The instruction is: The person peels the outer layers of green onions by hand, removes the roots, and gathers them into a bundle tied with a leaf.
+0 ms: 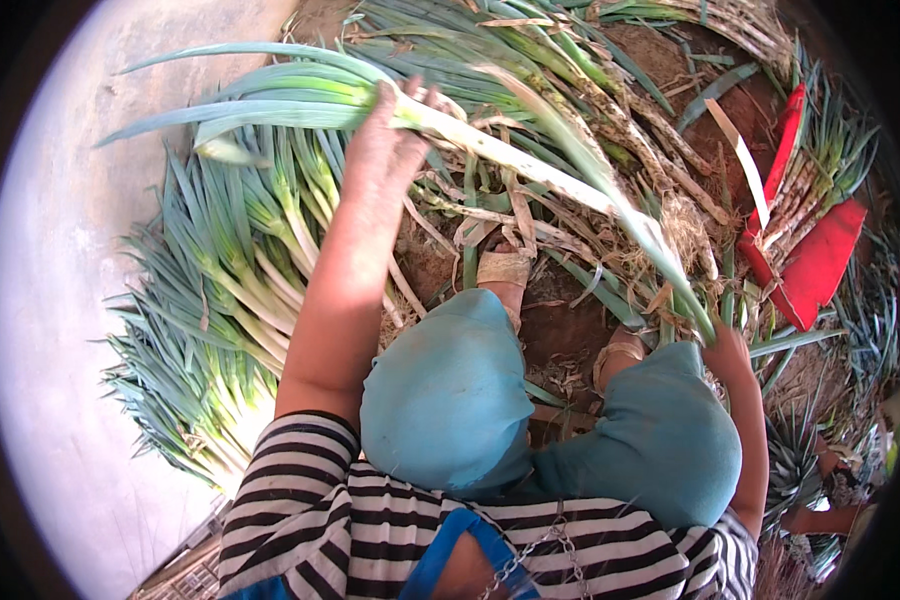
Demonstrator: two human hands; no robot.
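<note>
A long Welsh onion [521, 163] slants across the view, its green leaves to the upper left and its white shank running down to the right. My left hand [390, 124] grips it where the leaves fan out. From its shank a peeled strip of leaf [630, 214], partly blurred, stretches down to my right hand [726, 351], which is closed on its lower end beside my right knee. Dry peelings [525, 217] and dirty stalks lie under the onion, around my sandalled feet.
Pale-shanked onions [270, 247] lie heaped to the left, beside a whitish surface [67, 285]. Soil-stained onions [600, 82] are piled ahead. At right, a red sheet-like object [821, 259] lies against more onions. Another person's arm [821, 519] shows at the lower right.
</note>
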